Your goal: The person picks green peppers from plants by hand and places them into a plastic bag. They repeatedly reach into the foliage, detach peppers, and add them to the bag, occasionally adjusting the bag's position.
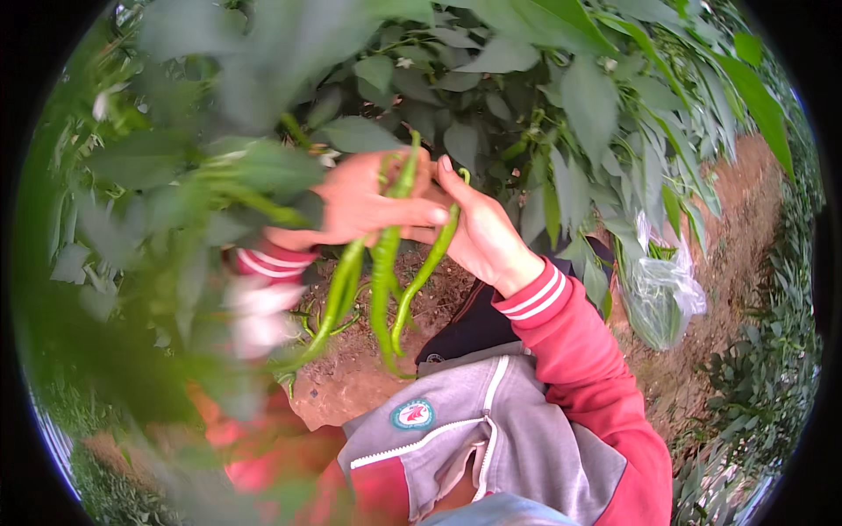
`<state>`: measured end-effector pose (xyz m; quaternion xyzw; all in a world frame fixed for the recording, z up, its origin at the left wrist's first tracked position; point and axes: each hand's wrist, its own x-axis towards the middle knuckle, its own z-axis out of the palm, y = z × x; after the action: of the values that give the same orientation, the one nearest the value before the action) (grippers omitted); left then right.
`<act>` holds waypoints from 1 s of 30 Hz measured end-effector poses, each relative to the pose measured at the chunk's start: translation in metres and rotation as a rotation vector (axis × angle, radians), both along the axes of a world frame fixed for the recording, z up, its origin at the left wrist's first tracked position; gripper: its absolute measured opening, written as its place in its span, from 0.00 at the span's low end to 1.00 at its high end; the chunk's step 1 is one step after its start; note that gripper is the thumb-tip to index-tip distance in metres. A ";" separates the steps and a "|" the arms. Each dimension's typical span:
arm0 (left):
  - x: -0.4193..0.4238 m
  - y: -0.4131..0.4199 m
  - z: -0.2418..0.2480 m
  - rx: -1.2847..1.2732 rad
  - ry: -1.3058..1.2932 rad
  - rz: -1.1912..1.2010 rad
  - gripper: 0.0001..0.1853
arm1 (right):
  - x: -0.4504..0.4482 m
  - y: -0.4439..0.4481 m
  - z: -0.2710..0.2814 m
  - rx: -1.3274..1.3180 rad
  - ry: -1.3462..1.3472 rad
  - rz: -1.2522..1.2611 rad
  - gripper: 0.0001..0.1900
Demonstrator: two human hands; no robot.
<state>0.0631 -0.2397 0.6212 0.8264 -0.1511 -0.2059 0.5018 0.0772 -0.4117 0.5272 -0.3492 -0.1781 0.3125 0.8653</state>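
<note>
My left hand [368, 197] is closed around several long green chili peppers [386, 269], which hang down from it over the soil. My right hand [483, 227] meets it from the right, thumb raised, its fingers partly hidden behind the left hand. One slim curved chili pepper [427, 269] crosses in front of the right palm, close to the left thumb tip. Which hand bears that pepper I cannot tell. Pepper plant leaves [460, 72] hang right above both hands.
A clear plastic bag [658, 296] with green contents stands on the soil [737, 263] to the right. More green peppers [335, 322] lie on the ground beyond the hanging ones. Blurred foliage [145, 296] covers much of the left side, close to the camera.
</note>
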 end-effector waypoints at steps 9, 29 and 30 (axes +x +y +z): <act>0.006 -0.061 -0.030 -0.033 -0.149 0.096 0.13 | -0.004 -0.047 -0.001 0.424 0.015 0.018 0.27; 0.027 -0.036 -0.053 -0.662 -0.281 0.513 0.23 | -0.018 -0.074 -0.037 -0.214 -0.367 -0.038 0.15; 0.043 -0.035 -0.059 -0.452 -0.482 0.577 0.22 | -0.008 -0.083 -0.034 -0.300 -0.422 -0.047 0.14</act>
<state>0.1060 -0.2744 0.5626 0.7286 -0.0680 0.1795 0.6575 0.0691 -0.4943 0.4935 -0.5351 -0.2980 0.2356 0.7546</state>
